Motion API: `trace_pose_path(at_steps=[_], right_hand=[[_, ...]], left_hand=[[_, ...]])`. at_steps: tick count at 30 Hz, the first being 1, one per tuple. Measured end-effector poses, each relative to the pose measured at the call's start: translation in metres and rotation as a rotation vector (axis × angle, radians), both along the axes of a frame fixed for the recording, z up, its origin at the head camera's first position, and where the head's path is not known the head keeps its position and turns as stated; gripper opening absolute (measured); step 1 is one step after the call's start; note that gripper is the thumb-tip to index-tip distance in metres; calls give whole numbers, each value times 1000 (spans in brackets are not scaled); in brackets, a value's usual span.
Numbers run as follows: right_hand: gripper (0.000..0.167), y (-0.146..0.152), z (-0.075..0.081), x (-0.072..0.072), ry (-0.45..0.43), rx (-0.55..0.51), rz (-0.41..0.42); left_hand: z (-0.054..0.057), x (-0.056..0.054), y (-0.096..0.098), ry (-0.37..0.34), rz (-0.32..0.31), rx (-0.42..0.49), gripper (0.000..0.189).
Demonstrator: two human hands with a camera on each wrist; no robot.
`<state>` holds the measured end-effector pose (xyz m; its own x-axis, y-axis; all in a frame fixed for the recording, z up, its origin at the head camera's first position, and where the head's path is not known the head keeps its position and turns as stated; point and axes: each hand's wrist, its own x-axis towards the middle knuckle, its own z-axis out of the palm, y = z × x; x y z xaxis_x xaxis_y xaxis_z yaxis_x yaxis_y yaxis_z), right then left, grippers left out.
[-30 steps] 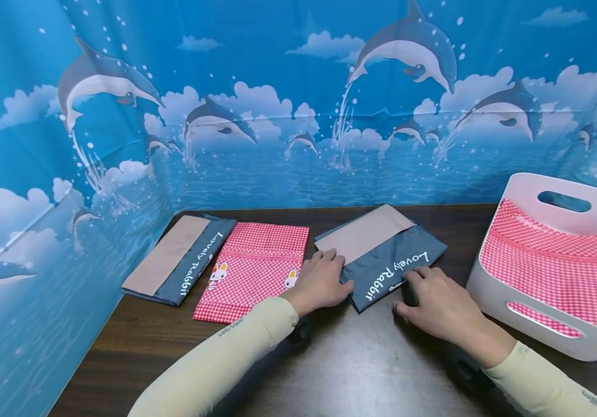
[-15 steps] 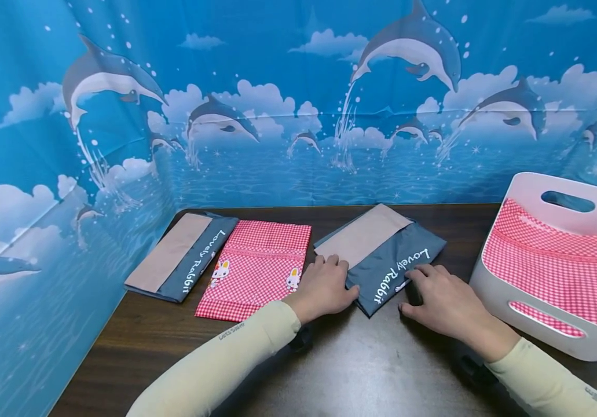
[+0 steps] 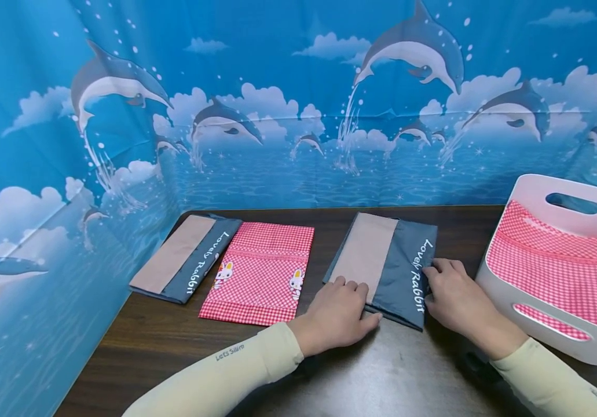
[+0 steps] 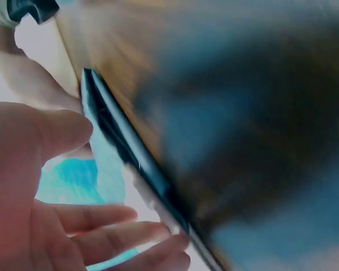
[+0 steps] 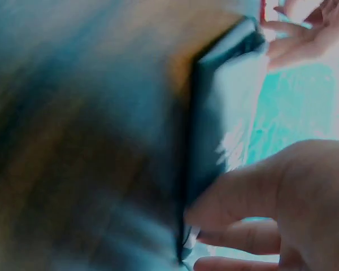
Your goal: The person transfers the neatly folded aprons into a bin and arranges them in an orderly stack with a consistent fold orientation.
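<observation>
Right of the red checked pouch (image 3: pixel 262 272), the left hand (image 3: pixel 337 318), fingers relaxed, touches the folded dark bag (image 3: pixel 389 260), which has turned straighter, so its turning seems well advanced. The right hand (image 3: pixel 462 301) touches its right edge; whether it pinches, I cannot tell.

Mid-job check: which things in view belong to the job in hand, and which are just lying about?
In the job, judging by the hands:
right-hand "Lovely Rabbit" bundle, between both hands
left hand, at its near edge
right hand, at its right edge

Apparently lying about, untouched:
far-left "Lovely Rabbit" bundle
flat red-checked piece
white bin, possibly involved
red-checked fabric inside it
</observation>
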<state>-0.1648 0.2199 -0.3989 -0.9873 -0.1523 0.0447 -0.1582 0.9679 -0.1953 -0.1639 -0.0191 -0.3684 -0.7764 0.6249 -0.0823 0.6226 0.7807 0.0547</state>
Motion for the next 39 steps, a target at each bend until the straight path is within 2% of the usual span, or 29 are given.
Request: trace_pose_path(at_steps=[3, 6, 8, 13, 16, 19, 21, 22, 23, 26, 29, 30, 32, 39], right_hand=[[54, 2, 5, 2, -31, -46, -23], [52, 2, 9, 3, -37, -74, -26], [50, 1, 12, 2, -48, -89, -32], [63, 0, 13, 0, -106, -118, -59], [76, 1, 11, -2, -138, -144, -74], [84, 2, 10, -4, -154, -170, -83], [86, 2, 9, -5, -149, -177, -81], [87, 2, 9, -5, -147, -182, -80], [87, 2, 9, -5, -146, -189, -80], [87, 3, 10, -5, -153, -224, -86], [87, 5, 11, -5, -176, -279, -99], [86, 6, 11, -5, -186, -296, -104], [86, 7, 12, -5, -203, -326, -113], [87, 9, 12, -5, -239, -379, -131]], left_hand=[[2, 3, 2, 22, -69, 52, 33], [1, 1, -1, 56, -77, 98, 27], [-1, -4, -3, 41, -15, 117, 31], [-7, -19, -11, -141, 246, 203, 52], [-14, -28, -14, -223, 339, 290, 59], [-13, -33, -15, -291, 375, 381, 59], [-13, -34, -14, -318, 375, 425, 58], [-8, -31, -13, -345, 375, 448, 57], [-14, -34, -14, -335, 365, 453, 56], [-12, -33, -13, -366, 375, 493, 55], [-11, -32, -11, -425, 426, 562, 54], [-5, -30, -9, -466, 455, 594, 54], [-5, -30, -8, -500, 491, 632, 52], [-5, -29, -6, -542, 556, 697, 47]])
